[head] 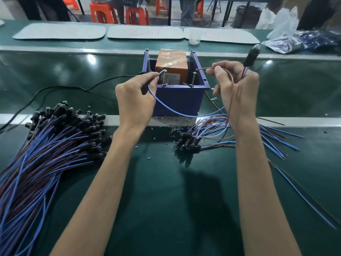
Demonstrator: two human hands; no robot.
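Observation:
My left hand (pixel 135 100) pinches the end of a blue wire (pixel 177 112) and holds its tip at the head of the left screw (pixel 164 77) on a blue plastic bin (pixel 178 97). My right hand (pixel 238 89) pinches a brown wire (pixel 231 93), its tip close to the head of the right screw (pixel 193 79). The same hand also holds the black lamp holder (pixel 251 55) that both wires run from. An orange taped box (pixel 172 64) sits inside the bin.
A large pile of black holders with blue and brown leads (pixel 49 146) lies at the left on the green bench. A smaller bundle (pixel 208 139) lies at the right. A black cable (pixel 60 89) snakes left. White mats (pixel 145 32), a clear cup (pixel 194 38) and plastic bags (pixel 304 41) sit far back.

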